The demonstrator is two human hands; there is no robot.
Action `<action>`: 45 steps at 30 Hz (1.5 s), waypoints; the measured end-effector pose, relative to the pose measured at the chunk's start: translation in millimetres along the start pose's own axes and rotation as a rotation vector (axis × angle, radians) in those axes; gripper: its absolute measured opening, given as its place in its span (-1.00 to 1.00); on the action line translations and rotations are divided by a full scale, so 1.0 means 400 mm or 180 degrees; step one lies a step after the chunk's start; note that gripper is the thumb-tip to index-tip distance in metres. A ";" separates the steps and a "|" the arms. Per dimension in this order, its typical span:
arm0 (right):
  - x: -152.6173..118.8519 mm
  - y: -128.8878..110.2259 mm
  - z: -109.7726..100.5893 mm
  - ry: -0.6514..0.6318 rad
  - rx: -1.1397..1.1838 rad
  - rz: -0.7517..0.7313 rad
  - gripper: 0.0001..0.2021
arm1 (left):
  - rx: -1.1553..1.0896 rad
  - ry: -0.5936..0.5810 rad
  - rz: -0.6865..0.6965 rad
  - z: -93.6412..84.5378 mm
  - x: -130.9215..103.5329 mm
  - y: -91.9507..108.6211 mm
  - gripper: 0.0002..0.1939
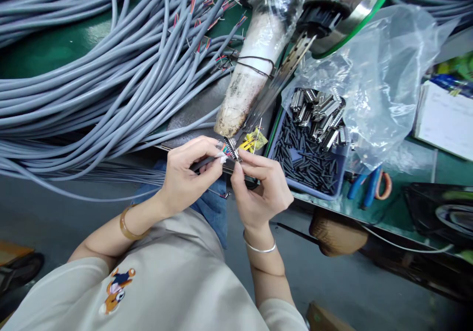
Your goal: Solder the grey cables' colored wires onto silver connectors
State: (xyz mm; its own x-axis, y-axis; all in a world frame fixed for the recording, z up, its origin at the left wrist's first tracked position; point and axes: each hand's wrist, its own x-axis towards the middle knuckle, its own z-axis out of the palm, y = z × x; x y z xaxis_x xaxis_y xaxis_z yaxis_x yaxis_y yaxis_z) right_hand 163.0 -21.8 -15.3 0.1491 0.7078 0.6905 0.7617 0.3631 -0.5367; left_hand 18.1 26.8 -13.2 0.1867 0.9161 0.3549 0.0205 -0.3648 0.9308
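My left hand (194, 171) pinches the end of a grey cable, where small coloured wires and a bit of white material show at the fingertips. The fingers of my right hand (260, 185) are closed on a metal connector (232, 148) with a row of pins, which meets the coloured wires between both hands. Just above the connector is the blunt tip of a white, stained, plastic-wrapped tube (240, 94). A small yellow piece (254, 140) lies right behind my right fingertips.
Many grey cables (121, 89) with stripped ends cover the left. To the right, a blue tray (342, 173) holds metal connectors (323, 114) and black sleeves (306, 158). Beyond are a plastic bag (384, 84), blue-handled pliers (371, 188) and a green-rimmed reel (354, 30).
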 end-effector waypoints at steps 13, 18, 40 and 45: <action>0.018 -0.004 0.006 0.0074 -0.0136 -0.0034 -0.82 | 0.0419 -0.0085 0.0392 -0.011 0.032 0.014 -0.90; 0.000 0.008 -0.002 -0.0134 -0.0277 -0.0207 -0.84 | 0.0268 -0.0346 0.0008 -0.016 0.025 0.007 -0.90; -0.014 -0.009 -0.130 -0.0309 -0.0505 -0.0920 -0.88 | -0.2307 -0.2205 -0.2375 -0.031 -0.019 0.002 -0.66; -0.028 -0.007 -0.112 -0.0198 -0.0495 -0.0813 -0.91 | -0.2398 -0.1331 -0.2370 -0.029 -0.037 0.000 -0.73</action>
State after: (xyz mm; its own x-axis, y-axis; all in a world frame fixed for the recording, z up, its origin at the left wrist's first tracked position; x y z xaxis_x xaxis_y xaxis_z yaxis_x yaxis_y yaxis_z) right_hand 187.3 -57.9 0.1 -0.0951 0.6430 0.7599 0.8576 0.4405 -0.2655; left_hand 4.0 15.1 -17.3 0.6909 0.6843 -0.2331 -0.3057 0.5687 0.7636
